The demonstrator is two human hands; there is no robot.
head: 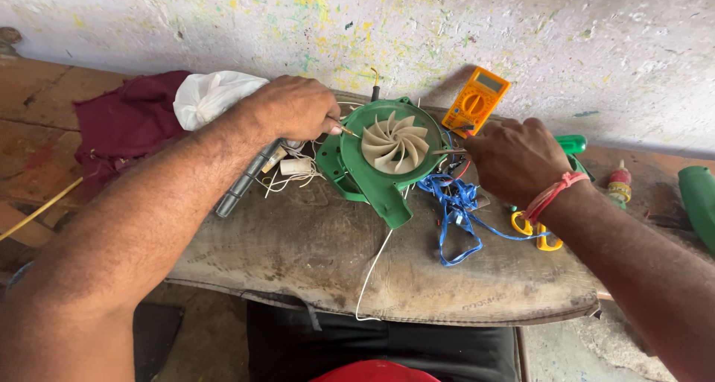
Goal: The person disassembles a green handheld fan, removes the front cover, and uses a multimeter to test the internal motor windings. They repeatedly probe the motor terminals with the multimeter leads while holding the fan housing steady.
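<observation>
Green blower housing (372, 166) sits mid-bench on a worn mat (313, 263), outlet spout pointing near, cream fan (393, 142) exposed and facing up

Left hand (294, 106) is at the housing's left rim, fingers clenched on a thin probe (346, 129); tip rests at the rim just left of the fan

Right hand (514, 158) is at the right rim, gripping a second thin probe (449, 152); tip points left at the fan's right edge. Red band (553, 194) on that wrist

Yellow meter (475, 99) lies far right of the housing, against the wall (447, 24), just beyond the right hand

Blue wire (458, 211) is tangled at the housing's right side and trails near, under the right hand. White wire (372, 266) runs from under the spout to the near edge of the mat

Small white capacitor (296, 166) with thin leads lies just left of the housing; grey tube (246, 181) lies left of that, partly under the left forearm

Far left: maroon cloth (126, 121) with white bag (208, 95) on it

Right side: yellow-handled scissors (532, 229) near the right wrist, partly hidden; small red-topped bottle (618, 182) further right; green part (698, 196) at the frame edge, can't tell what it is
</observation>
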